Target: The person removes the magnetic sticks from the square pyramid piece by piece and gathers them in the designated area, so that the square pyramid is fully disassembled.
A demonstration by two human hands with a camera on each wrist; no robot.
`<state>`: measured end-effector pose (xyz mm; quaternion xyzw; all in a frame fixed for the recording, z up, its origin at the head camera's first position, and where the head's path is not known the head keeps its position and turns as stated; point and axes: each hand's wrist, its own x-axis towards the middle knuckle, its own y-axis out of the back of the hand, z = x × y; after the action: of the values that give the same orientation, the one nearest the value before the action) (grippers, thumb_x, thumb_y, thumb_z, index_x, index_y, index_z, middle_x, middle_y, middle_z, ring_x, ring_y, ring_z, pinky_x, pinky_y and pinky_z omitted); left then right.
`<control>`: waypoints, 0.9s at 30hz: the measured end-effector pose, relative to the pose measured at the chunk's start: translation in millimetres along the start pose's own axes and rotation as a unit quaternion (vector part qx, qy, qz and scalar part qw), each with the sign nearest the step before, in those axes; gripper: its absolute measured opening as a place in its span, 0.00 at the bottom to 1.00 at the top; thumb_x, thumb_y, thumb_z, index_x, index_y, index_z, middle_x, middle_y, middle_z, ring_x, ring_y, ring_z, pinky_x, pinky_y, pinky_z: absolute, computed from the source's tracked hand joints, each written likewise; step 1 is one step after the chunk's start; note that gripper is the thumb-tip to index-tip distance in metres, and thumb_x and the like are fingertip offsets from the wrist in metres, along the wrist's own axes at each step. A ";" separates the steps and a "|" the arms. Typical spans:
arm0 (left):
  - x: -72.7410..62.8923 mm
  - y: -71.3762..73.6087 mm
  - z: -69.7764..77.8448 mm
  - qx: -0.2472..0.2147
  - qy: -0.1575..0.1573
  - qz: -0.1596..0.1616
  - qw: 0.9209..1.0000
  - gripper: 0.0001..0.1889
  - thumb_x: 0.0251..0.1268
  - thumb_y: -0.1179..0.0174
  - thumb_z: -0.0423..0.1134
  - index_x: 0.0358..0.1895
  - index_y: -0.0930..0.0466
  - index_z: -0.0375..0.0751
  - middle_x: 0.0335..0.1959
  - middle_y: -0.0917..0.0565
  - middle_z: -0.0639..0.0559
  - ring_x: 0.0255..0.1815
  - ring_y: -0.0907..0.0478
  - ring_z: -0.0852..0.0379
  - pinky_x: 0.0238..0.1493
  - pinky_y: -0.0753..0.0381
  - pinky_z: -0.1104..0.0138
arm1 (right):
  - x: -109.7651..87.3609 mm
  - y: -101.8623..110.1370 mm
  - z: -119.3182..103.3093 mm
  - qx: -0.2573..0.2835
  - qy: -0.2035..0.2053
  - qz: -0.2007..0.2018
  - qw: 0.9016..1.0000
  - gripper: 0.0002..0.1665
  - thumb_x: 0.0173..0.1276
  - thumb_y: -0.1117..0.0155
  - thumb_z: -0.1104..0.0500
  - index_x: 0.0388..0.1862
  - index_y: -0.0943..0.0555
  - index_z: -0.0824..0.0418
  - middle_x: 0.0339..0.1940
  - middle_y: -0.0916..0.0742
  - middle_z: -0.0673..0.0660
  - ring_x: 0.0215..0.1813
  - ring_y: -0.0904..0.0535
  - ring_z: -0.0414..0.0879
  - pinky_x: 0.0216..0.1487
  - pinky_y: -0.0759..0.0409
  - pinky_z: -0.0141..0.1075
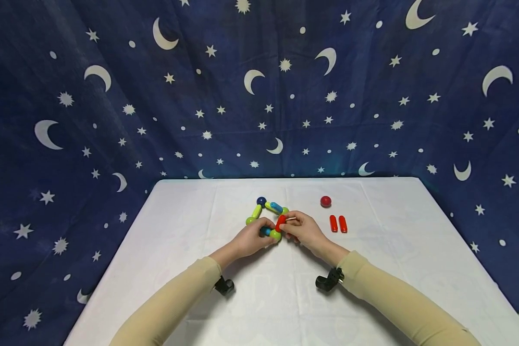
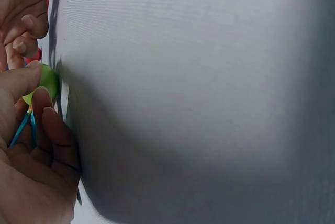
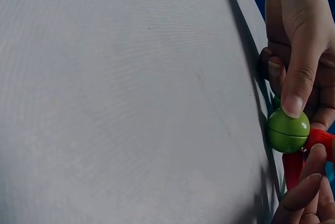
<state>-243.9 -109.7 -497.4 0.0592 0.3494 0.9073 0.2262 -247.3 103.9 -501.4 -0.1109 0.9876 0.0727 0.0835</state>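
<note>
A shape of magnetic-looking rods and balls lies on the table, with a dark blue ball (image 1: pixel 261 202) at its far corner. My left hand (image 1: pixel 254 237) grips its near corner, pinching a light green ball (image 3: pixel 289 131) between thumb and fingers. A blue rod (image 1: pixel 265 231) runs into that ball beside the left fingers. Tilted up from the same ball is a red rod (image 1: pixel 280 222), which my right hand (image 1: pixel 306 232) pinches. Under the right hand shows a second red rod (image 3: pixel 293 168), partly hidden by the fingers.
Two loose red rods (image 1: pixel 333 223) lie side by side to the right of my right hand. Behind them sits a red ball (image 1: pixel 326 201). A white cloth covers the table (image 1: pixel 190 230), and a dark blue star-patterned curtain (image 1: pixel 225 96) hangs behind.
</note>
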 end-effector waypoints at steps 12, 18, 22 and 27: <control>-0.7 0.0 1.6 0.000 -0.006 -0.002 1.000 0.17 0.69 0.31 0.44 0.57 0.22 0.49 0.50 0.20 0.58 0.48 0.24 0.58 0.55 0.25 0.61 | -3.2 -4.7 2.6 0.029 0.017 0.010 0.999 0.20 0.71 0.29 0.61 0.59 0.21 0.61 0.37 0.13 0.59 0.25 0.26 0.46 0.24 0.31 0.32; -0.9 -0.6 2.0 -0.004 -0.003 -0.001 1.000 0.17 0.68 0.31 0.43 0.56 0.23 0.49 0.49 0.20 0.57 0.47 0.24 0.58 0.54 0.25 0.61 | -5.3 -8.8 3.1 0.033 0.028 0.028 0.999 0.19 0.71 0.31 0.63 0.58 0.22 0.63 0.36 0.15 0.55 0.24 0.27 0.45 0.22 0.31 0.31; -0.3 -0.8 1.7 -0.004 0.009 -0.001 1.000 0.17 0.68 0.30 0.44 0.55 0.22 0.47 0.47 0.20 0.57 0.46 0.24 0.58 0.54 0.25 0.61 | -6.3 -10.0 1.8 0.029 0.028 0.031 0.999 0.18 0.71 0.31 0.63 0.58 0.21 0.62 0.36 0.16 0.56 0.24 0.28 0.45 0.23 0.30 0.30; 1.2 -0.5 0.4 0.002 0.005 -0.003 1.000 0.17 0.68 0.30 0.44 0.56 0.22 0.47 0.49 0.20 0.57 0.47 0.24 0.58 0.55 0.24 0.61 | -4.8 -9.5 3.0 0.030 0.025 0.027 0.999 0.18 0.71 0.31 0.62 0.58 0.22 0.62 0.37 0.17 0.57 0.24 0.26 0.47 0.23 0.29 0.31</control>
<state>-244.6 -108.7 -497.5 0.0540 0.3531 0.9060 0.2270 -240.0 96.2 -504.7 -0.0836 0.9938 0.0428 0.0596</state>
